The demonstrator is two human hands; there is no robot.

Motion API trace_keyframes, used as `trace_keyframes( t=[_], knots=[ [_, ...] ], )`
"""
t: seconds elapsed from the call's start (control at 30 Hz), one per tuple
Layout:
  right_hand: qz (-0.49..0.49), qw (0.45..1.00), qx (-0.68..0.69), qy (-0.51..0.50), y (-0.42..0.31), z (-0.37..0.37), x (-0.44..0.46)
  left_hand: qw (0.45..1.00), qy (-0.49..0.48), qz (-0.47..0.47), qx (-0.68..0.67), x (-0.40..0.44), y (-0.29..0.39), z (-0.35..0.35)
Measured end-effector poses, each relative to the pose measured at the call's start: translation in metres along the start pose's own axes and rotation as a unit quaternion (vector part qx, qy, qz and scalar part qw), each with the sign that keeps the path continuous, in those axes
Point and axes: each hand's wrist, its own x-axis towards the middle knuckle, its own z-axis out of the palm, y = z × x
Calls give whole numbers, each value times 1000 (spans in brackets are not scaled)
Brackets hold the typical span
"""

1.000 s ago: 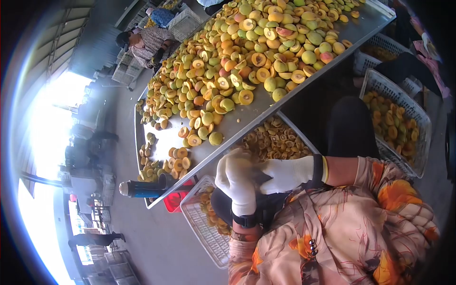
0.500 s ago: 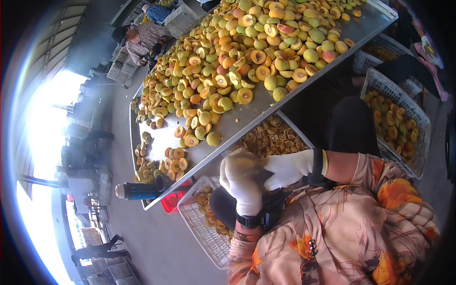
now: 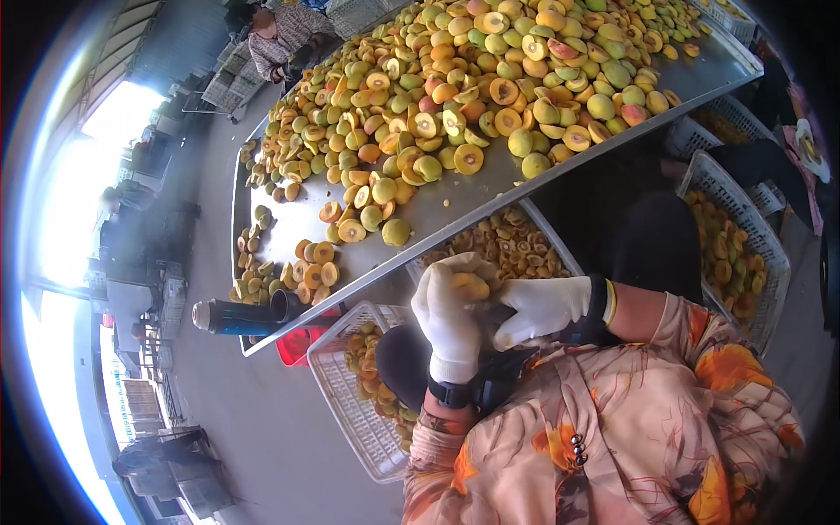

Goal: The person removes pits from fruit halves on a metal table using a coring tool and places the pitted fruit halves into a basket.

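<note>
In the head view, my left hand (image 3: 449, 317), white-gloved with a dark watch at the wrist, is closed around a yellow peach piece (image 3: 472, 286). Close beside it is my right hand (image 3: 544, 308), also gloved, with its fingers curled toward the peach. Whatever the right hand grips is blurred and hidden between the hands. Both hands are above my lap, just in front of a crate of cut peach pieces (image 3: 516, 249) under the table edge. A large heap of whole and halved peaches (image 3: 420, 105) covers much of the metal table (image 3: 490, 186).
A white crate of peaches (image 3: 363, 437) stands left of my knee, another crate (image 3: 777, 262) to the right. Near the table's left corner are a blue flask (image 3: 241, 318) and a red container (image 3: 300, 346). A co-worker (image 3: 284, 39) is across the table.
The view has shifted slightly, so the table sits farther right and lower. Between my hands, the yellow peach piece now shows; my left hand has turned a little.
</note>
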Motion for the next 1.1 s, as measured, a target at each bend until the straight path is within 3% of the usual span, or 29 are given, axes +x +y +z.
trace_keyframes(
  t=[0.03,0.13,0.23,0.27,0.33,0.37,0.4,0.43,0.47,0.5,0.53,0.63,0.67,0.8,0.87,0.97,1.0,1.03,1.1],
  knots=[
    [64,996,55,-30,-8,-2,-3,1000,-15,6,23,3,0,-5],
    [124,937,301,-130,-4,0,-4,998,-48,21,40,5,1,-8],
    [127,860,446,-212,-3,-2,-3,998,-36,29,43,5,5,-13],
    [115,866,433,-222,-3,-3,-3,998,-27,30,48,6,7,-17],
    [89,875,410,-243,-1,-8,-4,993,102,67,3,15,1,-50],
    [97,899,378,-199,0,-12,-7,991,121,21,47,12,15,-77],
    [115,931,299,-172,7,-20,-8,986,136,-27,90,9,28,-103],
    [138,979,97,-114,10,-26,-7,968,139,-53,203,13,14,-158],
    [155,981,-106,-46,15,-30,-7,816,93,-84,564,16,30,-173],
    [139,957,-254,12,52,-33,-11,678,104,7,727,16,22,-194],
    [121,908,-396,70,85,-35,-10,505,109,99,851,20,11,-211],
    [197,885,-409,107,79,-39,-4,800,74,15,595,85,11,-179],
    [200,896,-381,113,72,-40,-1,815,51,23,577,110,-3,-170],
    [162,912,-344,152,64,-43,7,731,-80,35,677,185,-48,-125],
    [181,917,-325,146,64,-46,5,723,-64,-20,688,200,-55,-120],
    [90,932,-278,214,64,-45,4,811,-43,20,583,198,-63,-144],
    [58,939,-244,235,57,-43,6,938,-42,-41,341,178,-47,-126],
    [24,944,-216,247,50,-43,9,964,-61,-23,258,159,-33,-116],
    [-34,942,-210,259,34,-36,16,992,-59,-110,-14,126,-12,-98]
  ],
)
